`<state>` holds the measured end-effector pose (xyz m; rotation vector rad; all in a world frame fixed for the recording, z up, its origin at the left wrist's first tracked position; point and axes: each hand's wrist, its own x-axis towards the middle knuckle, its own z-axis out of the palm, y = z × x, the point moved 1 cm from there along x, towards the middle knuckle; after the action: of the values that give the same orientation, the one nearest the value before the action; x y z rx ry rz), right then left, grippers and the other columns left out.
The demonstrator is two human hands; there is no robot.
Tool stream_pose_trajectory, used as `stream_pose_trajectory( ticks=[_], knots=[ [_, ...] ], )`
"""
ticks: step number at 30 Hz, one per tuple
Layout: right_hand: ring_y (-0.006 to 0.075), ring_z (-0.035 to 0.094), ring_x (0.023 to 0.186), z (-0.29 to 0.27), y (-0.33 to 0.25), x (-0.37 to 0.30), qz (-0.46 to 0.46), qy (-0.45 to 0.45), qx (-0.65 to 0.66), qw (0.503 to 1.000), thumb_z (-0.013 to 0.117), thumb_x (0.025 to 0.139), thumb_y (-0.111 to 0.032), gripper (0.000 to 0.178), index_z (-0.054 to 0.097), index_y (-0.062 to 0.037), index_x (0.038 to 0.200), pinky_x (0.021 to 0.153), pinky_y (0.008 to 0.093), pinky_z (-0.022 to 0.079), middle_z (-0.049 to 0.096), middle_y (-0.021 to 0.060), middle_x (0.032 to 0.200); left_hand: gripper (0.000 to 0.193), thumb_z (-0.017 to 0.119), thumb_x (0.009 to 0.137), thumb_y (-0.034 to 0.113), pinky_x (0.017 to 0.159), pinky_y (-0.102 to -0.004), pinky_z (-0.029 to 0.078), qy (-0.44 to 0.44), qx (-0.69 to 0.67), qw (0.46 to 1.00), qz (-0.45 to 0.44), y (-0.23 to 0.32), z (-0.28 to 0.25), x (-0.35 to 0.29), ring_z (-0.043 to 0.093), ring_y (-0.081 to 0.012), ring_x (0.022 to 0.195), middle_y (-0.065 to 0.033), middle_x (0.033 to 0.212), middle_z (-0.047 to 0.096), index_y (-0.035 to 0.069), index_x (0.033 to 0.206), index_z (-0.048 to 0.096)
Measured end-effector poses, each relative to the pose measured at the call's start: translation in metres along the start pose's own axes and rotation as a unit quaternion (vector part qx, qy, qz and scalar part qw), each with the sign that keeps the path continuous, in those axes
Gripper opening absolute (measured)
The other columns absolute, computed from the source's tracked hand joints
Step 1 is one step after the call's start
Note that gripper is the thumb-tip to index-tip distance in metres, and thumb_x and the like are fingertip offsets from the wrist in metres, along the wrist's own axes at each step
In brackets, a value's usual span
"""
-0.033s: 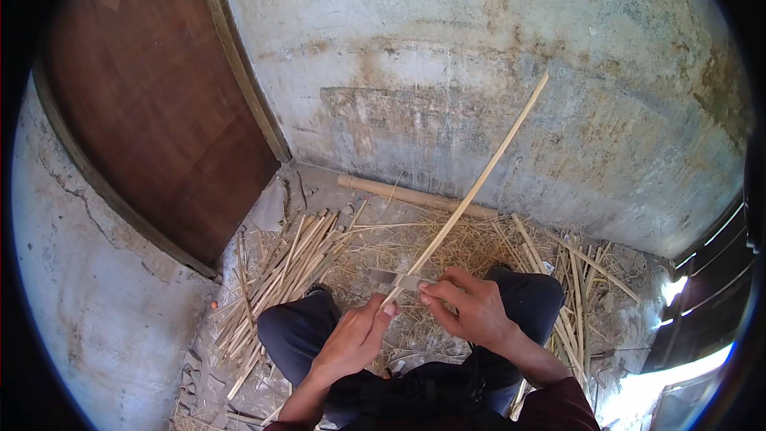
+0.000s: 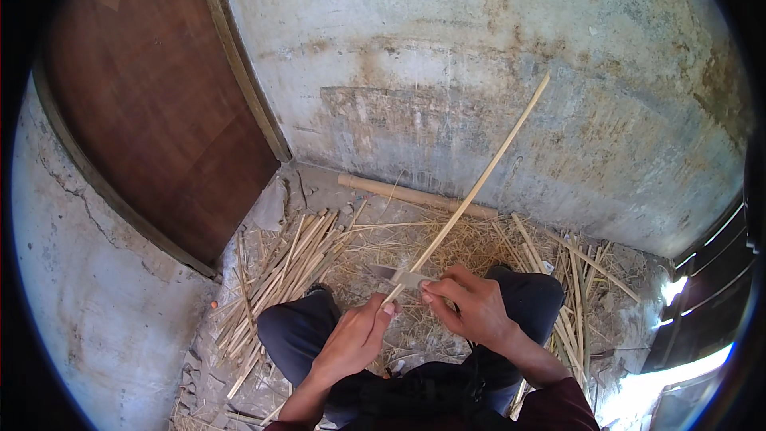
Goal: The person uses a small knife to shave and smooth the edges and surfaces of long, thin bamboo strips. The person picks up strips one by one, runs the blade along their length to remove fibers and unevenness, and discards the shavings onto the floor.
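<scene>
head view: left hand (image 2: 355,339) pinches a strip (image 2: 470,193) slanting lengthwise away rightward, right hand (image 2: 476,306) pinches a blade (image 2: 410,279).

The 1 view comes from the left of 2 fisheye cameras on the person's head. It looks down and forward, near above the left hand (image 2: 353,338) and right hand (image 2: 475,307), across the floor (image 2: 319,181) to the wall (image 2: 447,32), bending the door frame (image 2: 239,56).
</scene>
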<state>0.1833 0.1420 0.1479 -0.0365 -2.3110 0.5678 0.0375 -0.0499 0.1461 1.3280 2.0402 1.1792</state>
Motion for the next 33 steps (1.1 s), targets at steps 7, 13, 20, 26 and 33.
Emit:
stream_pose_trajectory(
  ticks=[7, 13, 20, 26, 33],
  knots=[
    [0.0202, 0.065, 0.058, 0.004, -0.005, -0.003, -0.003, 0.001, 0.021, 1.000, 0.085, 0.090, -0.011, 0.015, 0.075, -0.0085, 0.101, 0.048, 0.0352, 0.049, 0.066, 0.0062, 0.081, 0.020, 0.048, 0.112, 0.015, 0.070, -0.0510, 0.053, 0.052, 0.141, 0.989, -0.017, 0.014, 0.009, -0.003, 0.069, -0.0472, 0.079, -0.0220, 0.086, 0.071, 0.000, 0.116, 0.062],
    [0.0193, 0.067, 0.060, -0.007, 0.011, -0.001, 0.042, 0.065, 0.016, 0.997, 0.085, 0.088, -0.005, 0.010, 0.077, -0.0081, 0.095, 0.049, 0.0334, 0.049, 0.068, 0.0079, 0.079, 0.014, 0.053, 0.110, 0.016, 0.061, -0.0566, 0.053, 0.122, 0.162, 0.979, 0.022, 0.009, 0.025, -0.007, 0.069, -0.0469, 0.070, -0.0242, 0.083, 0.070, 0.004, 0.114, 0.057],
    [0.0222, 0.066, 0.060, -0.029, 0.052, 0.008, 0.068, 0.130, 0.017, 0.989, 0.083, 0.090, -0.003, 0.010, 0.077, -0.0066, 0.096, 0.052, 0.0353, 0.048, 0.068, 0.0081, 0.077, 0.014, 0.053, 0.110, 0.016, 0.059, -0.0560, 0.053, 0.113, 0.180, 0.977, 0.001, 0.002, 0.031, -0.018, 0.069, -0.0462, 0.068, -0.0228, 0.083, 0.070, 0.004, 0.114, 0.058],
    [0.0218, 0.066, 0.063, -0.026, 0.043, 0.002, 0.094, 0.087, 0.099, 0.987, 0.082, 0.090, -0.003, 0.007, 0.077, -0.0059, 0.094, 0.054, 0.0359, 0.049, 0.069, 0.0095, 0.078, 0.021, 0.048, 0.113, 0.019, 0.064, -0.0540, 0.053, 0.096, 0.112, 0.988, -0.038, -0.002, 0.028, -0.020, 0.069, -0.0475, 0.072, -0.0230, 0.084, 0.070, 0.005, 0.117, 0.062],
    [0.0178, 0.062, 0.055, 0.006, 0.024, -0.011, 0.012, 0.052, 0.069, 0.996, 0.086, 0.088, -0.009, 0.011, 0.076, -0.0097, 0.094, 0.046, 0.0333, 0.046, 0.063, 0.0035, 0.074, 0.031, 0.047, 0.114, 0.020, 0.068, -0.0457, 0.052, 0.090, 0.046, 0.994, -0.033, 0.003, 0.024, -0.012, 0.066, -0.0403, 0.070, -0.0220, 0.080, 0.064, 0.001, 0.127, 0.067]
  ],
)
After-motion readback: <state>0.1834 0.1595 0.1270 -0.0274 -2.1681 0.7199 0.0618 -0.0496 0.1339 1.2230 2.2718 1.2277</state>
